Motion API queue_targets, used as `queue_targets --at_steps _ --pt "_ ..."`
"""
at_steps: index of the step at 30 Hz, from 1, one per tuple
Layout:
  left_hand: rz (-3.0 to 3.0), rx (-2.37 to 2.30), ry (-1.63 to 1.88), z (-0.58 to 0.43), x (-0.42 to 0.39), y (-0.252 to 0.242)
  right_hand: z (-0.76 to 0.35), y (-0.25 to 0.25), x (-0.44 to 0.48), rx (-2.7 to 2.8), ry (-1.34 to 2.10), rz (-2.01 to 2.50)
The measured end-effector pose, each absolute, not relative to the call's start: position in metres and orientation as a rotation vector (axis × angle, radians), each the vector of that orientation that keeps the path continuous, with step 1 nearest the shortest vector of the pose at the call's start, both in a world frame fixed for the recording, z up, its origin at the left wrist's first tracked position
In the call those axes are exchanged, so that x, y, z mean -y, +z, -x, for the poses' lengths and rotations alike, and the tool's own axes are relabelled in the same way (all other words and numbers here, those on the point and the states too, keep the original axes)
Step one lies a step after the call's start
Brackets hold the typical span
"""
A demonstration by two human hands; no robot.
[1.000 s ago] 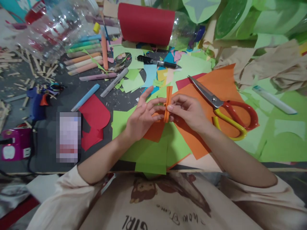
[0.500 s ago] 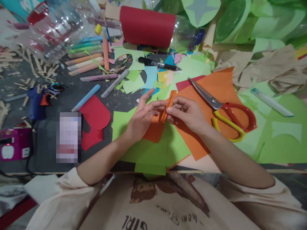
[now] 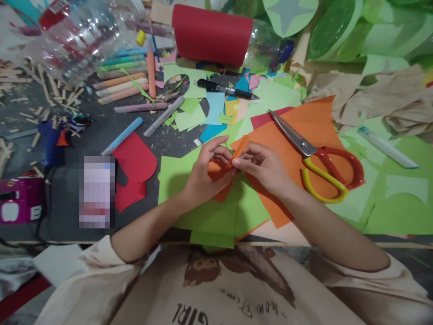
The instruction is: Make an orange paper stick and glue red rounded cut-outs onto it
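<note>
Two hands, left hand (image 3: 203, 174) and right hand (image 3: 265, 167), both pinching one folded orange paper strip (image 3: 237, 151), one pair of scissors (image 3: 318, 155) beside.

Lighting even, moderately bright, from overhead; soft short shadows beneath the left hand (image 3: 203, 178) and right hand (image 3: 262, 167) on the green paper (image 3: 176, 174). Mild glare on the clear plastic bottle (image 3: 77, 38) and scissors (image 3: 306, 146) blades. Wide-angle bowing toward the frame edges, corners soft and smeared; centre reasonably sharp, one pixelated block left of centre.
</note>
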State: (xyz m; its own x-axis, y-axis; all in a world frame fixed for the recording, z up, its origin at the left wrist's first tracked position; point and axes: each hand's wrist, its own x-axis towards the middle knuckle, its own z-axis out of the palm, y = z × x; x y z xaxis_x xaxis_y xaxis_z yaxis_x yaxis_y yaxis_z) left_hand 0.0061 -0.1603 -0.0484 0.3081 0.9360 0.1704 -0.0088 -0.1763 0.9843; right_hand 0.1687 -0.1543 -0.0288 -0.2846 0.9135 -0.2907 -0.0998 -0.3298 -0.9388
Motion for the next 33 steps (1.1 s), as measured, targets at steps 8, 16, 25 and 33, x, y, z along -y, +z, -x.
queue_targets --at_steps 8,16,25,33 --pt "-1.507 -0.890 1.103 -0.004 0.162 -0.051 -0.166 -0.030 0.158 1.144 1.664 1.284" --pt "-1.549 -0.845 1.105 -0.002 0.160 -0.050 -0.165 -0.030 0.155 1.053 1.704 1.123" --pt "-1.559 -1.031 1.018 0.001 0.155 -0.040 -0.166 -0.029 0.155 0.825 1.726 1.080" --pt "-1.453 -1.000 1.045 0.005 0.149 -0.041 -0.164 -0.030 0.157 0.838 1.707 1.099"
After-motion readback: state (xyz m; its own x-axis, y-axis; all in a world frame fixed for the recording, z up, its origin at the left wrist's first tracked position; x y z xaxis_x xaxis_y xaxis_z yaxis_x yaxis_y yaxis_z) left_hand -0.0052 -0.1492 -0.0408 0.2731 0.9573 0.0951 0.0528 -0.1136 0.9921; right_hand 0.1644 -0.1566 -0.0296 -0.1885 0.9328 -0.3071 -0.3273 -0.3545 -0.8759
